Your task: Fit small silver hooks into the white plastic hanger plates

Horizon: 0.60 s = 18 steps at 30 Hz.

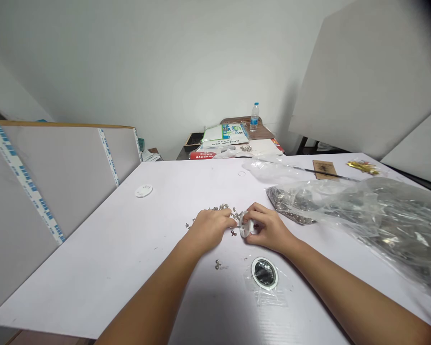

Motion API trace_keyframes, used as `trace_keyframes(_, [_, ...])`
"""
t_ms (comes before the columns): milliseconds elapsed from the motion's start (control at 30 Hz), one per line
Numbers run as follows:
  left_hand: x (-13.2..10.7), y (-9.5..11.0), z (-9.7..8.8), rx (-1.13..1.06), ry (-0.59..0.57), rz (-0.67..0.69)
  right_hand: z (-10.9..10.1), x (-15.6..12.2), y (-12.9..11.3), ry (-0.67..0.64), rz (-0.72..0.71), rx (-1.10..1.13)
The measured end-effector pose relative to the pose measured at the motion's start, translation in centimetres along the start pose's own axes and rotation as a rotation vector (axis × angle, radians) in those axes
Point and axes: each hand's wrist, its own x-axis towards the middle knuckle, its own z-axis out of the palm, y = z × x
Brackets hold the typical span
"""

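My right hand [267, 229] grips a small round transparent plastic piece [246, 225] between fingers and thumb. My left hand [210, 230] is bunched against that piece from the left, and its fingertips are partly hidden. Several small metal studs [215, 209] lie scattered on the white table [111, 268] around and beneath both hands. A few more [217, 263] sit nearer to me. Just below my right hand lies a round mirror [264, 273] in a plastic sleeve.
A large transparent bag [380, 220] holding metal parts lies at the right. Beyond it are a cardboard piece [325, 169] and gold foil [362, 166]. A white disc [143, 190] lies at the left. Tall boards [50, 177] stand leftward. A water bottle [254, 117] stands among papers behind.
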Motion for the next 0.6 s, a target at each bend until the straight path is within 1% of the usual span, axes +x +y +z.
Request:
trace_keyframes(300, [0.1, 0.8, -0.2, 0.028, -0.016, -0.047, 0.2, 0.0, 0.1, 0.015, -0.004, -0.005])
trace_keyframes(400, [0.2, 1.1, -0.2, 0.048, -0.039, -0.065, 0.2, -0.1, 0.2, 0.017, -0.003, -0.006])
trace_keyframes(600, [0.3, 1.2, -0.1, 0.05, -0.059, -0.078, 0.2, -0.1, 0.2, 0.028, -0.001, 0.005])
